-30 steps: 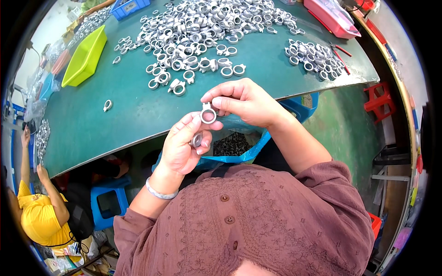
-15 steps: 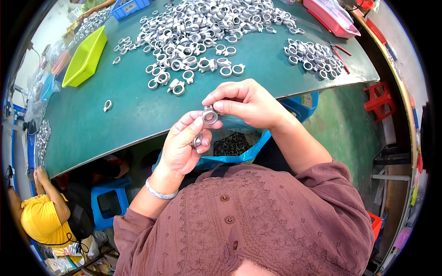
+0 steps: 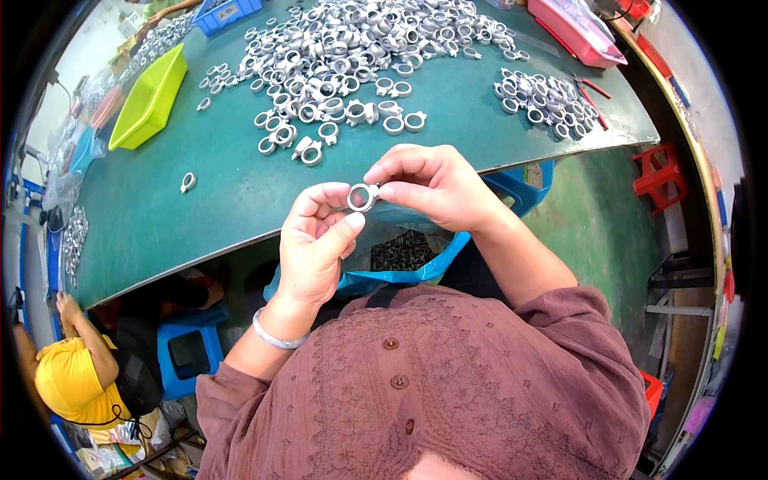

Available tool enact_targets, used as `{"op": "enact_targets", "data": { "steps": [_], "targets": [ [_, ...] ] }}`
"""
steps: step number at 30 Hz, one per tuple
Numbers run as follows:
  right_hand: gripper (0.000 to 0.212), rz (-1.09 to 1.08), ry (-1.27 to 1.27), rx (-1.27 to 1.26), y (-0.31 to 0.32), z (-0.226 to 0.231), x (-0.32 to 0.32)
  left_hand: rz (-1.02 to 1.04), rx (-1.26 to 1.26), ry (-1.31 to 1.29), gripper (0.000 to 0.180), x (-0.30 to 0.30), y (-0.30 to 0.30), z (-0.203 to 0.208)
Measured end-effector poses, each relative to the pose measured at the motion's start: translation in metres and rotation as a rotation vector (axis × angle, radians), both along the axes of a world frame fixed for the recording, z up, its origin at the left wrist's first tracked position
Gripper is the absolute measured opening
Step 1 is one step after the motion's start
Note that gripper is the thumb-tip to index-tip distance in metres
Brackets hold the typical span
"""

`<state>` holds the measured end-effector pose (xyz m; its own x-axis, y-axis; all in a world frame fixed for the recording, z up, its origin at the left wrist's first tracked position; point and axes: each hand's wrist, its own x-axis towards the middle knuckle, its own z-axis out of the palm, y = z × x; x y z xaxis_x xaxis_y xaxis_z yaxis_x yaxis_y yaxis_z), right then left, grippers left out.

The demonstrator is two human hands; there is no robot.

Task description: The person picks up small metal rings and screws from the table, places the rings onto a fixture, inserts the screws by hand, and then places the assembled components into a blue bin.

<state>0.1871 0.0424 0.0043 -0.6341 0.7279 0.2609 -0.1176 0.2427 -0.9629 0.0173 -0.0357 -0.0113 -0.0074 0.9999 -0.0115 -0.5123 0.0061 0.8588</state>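
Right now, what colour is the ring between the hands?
The ring is silvery grey, clearest in the head view.

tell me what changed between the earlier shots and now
The held ring has turned: its lug pointed up, now points right toward the right hand, which has shifted slightly down and right. The left hand has turned, and the second ring in it no longer shows. Large ring pile and lime bin look unchanged.

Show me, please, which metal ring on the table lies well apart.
The ring on the left, below the lime-green tray in this view; the other rings lie in or near heaps.
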Motion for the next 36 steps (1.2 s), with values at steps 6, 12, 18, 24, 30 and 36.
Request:
{"op": "enact_targets", "data": {
  "steps": [6,12,18,24,30,36],
  "targets": [
    [0.013,0.022,0.062,-0.149,0.000,-0.003,0.002,-0.016,0.001,0.037,0.034,-0.001,0.000,0.001],
    [0.014,0.048,0.062,-0.215,-0.001,0.000,0.004,-0.050,-0.032,0.047,0.035,-0.001,0.000,0.001],
    [0.014,0.058,0.073,-0.161,0.001,-0.004,0.003,-0.074,-0.042,0.049,0.030,-0.002,0.002,-0.003],
    [0.013,0.071,0.054,-0.190,0.002,-0.003,0.002,-0.101,-0.102,-0.004,0.021,-0.001,0.003,-0.004],
    [0.011,0.082,-0.083,-0.159,0.012,0.000,-0.004,-0.232,-0.208,-0.092,0.032,0.000,0.006,-0.009],
    [0.013,0.088,-0.146,-0.213,0.017,0.001,-0.012,-0.291,-0.243,-0.224,0.034,-0.002,0.009,-0.012]
  ]
}}
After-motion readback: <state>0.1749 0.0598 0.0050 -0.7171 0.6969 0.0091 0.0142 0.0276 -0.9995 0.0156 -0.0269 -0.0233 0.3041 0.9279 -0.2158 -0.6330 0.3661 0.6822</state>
